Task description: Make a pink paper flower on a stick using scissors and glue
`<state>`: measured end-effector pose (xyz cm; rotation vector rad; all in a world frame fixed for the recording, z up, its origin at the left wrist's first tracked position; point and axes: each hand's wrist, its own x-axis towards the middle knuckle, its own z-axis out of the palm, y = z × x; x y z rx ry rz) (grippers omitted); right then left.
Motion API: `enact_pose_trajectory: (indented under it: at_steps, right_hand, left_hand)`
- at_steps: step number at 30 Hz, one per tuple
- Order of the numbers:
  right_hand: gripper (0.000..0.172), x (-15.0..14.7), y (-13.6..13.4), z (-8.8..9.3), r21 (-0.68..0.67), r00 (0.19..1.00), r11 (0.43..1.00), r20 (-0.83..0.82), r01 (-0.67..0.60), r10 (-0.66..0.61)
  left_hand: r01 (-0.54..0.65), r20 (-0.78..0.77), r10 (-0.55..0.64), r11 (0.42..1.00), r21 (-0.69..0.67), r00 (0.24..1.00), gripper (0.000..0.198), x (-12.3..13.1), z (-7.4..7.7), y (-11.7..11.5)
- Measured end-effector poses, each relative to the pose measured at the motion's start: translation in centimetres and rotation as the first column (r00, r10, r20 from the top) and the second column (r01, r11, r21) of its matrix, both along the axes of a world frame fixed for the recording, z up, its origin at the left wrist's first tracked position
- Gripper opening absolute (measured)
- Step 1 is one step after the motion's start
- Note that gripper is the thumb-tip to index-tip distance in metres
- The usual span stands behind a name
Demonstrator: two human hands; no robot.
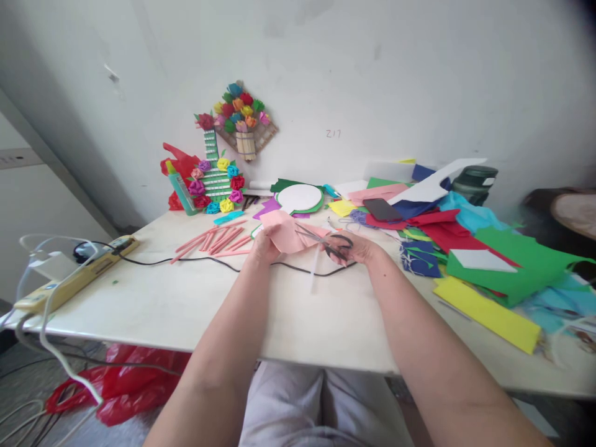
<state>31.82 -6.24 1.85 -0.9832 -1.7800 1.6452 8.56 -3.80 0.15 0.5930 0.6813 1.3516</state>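
A sheet of pink paper [285, 231] is held at its left side by my left hand [265, 246], fingers closed on it. My right hand [354, 248] grips a pair of scissors [339, 243] by the black handles. Their metal blades point left and lie over the paper's right part; whether they are cutting I cannot tell. A narrow pale strip [315, 273] hangs below the scissors. Left of my left hand, several rolled pink paper sticks [223, 239] lie on the table. Just behind the paper rests a white oval card with a green edge [300, 197].
A black cable [214, 261] crosses the table from a yellow power strip [88, 273]. Coloured paper sheets [507, 264], a phone [382, 210] and a dark bottle [475, 184] crowd the right. A glue bottle [181, 189] and paper-flower crafts [218, 177] stand back left.
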Motion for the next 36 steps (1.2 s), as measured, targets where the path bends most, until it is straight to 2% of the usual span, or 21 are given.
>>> enact_pose_trajectory:
  at_steps: [9, 15, 25, 36]
  right_hand:
    - [0.042, -0.3, 0.0, -0.2, -0.043, 0.999, 0.998, 0.018, 0.052, -0.051]
    - [0.044, -1.2, 0.0, -0.6, 0.002, 0.997, 0.998, -0.041, 0.061, -0.061]
    - [0.04, -2.6, 0.2, -1.3, -0.029, 0.989, 0.996, -0.113, 0.089, -0.092]
    - [0.051, -2.8, 0.1, -1.2, 0.027, 0.987, 0.996, -0.142, 0.085, -0.08]
  left_hand:
    - [0.028, 0.036, -0.028, 1.0, 0.0, 0.999, 0.033, 0.4, 0.0, -0.2]
    - [0.07, 0.027, -0.069, 0.996, -0.047, 0.997, 0.035, 1.0, -0.1, -0.3]
    - [0.062, 0.061, -0.063, 0.998, 0.008, 0.996, 0.033, 1.3, 0.1, -0.7]
    - [0.114, 0.033, -0.115, 0.993, 0.025, 0.993, 0.032, 1.2, -0.3, -0.4]
